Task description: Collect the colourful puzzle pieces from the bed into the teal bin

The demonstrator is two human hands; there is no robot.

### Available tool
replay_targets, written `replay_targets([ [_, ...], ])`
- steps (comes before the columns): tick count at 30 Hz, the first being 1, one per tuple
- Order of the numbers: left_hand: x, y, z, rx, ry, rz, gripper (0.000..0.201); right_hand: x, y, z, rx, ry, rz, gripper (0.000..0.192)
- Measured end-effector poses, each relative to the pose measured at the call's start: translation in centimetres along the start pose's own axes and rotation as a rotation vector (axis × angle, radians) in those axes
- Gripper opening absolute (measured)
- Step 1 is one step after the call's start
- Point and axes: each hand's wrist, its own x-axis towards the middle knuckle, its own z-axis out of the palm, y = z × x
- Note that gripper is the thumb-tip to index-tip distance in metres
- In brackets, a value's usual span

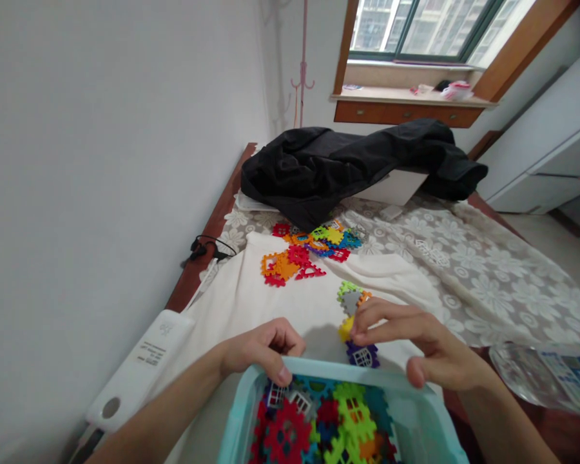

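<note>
A light turquoise plastic bin [333,368] stands close to me at the bottom, filled with gear-edged plastic building pieces [287,433] in red, green, blue and orange. My left hand [268,351] grips its far left rim, thumb over the inside and fingers curled outside. Above the white cloth [314,306], my right hand [410,338] is open, fingers stretched left and thumb near the bin's far right rim. Its fingertips are at a yellow piece [347,328], partly hidden; contact is unclear. A purple piece [362,355] with a window grid lies nearer me, and a grey piece [350,301] farther off.
Loose colourful pieces [297,254] lie farther back on the cloth. A black garment [328,161] covers something pale behind them. At left is a white power strip [140,367] by the wall; at right, a clear plastic bottle [536,374]. Lace fabric [502,277] covers the surface.
</note>
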Motion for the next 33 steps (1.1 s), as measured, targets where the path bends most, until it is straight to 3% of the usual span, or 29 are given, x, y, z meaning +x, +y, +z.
replay_targets([
  [4,0.1,-0.2,-0.2,0.0,-0.011,-0.005,0.044,-0.6,1.8,-0.7,-0.368,0.154,0.258,0.03],
  [7,0.1,-0.3,-0.4,0.005,-0.019,-0.008,0.041,-0.8,3.9,-0.6,-0.693,0.132,0.451,0.047],
  [10,0.1,-0.3,-0.5,0.003,-0.021,-0.01,0.04,-0.9,5.8,-0.2,-0.781,0.07,0.534,0.061],
  [16,0.1,-0.1,-0.3,0.009,-0.024,0.002,0.042,-0.8,6.9,0.3,-0.681,0.121,0.545,0.047],
  [22,0.0,-0.1,-0.2,0.009,-0.017,0.006,0.042,-0.6,6.8,0.5,-0.54,0.148,0.542,0.061],
  [25,0.1,-0.1,-0.3,0.02,-0.024,0.012,0.043,-0.5,6.9,0.6,-0.514,0.153,0.556,0.05],
  [30,0.1,-0.1,-0.4,0.024,-0.035,0.013,0.043,0.0,7.5,0.4,-0.448,0.231,0.562,0.037],
  [33,0.1,-0.1,-0.4,0.022,-0.03,0.013,0.042,0.2,7.5,0.4,-0.272,0.328,0.509,0.038],
])
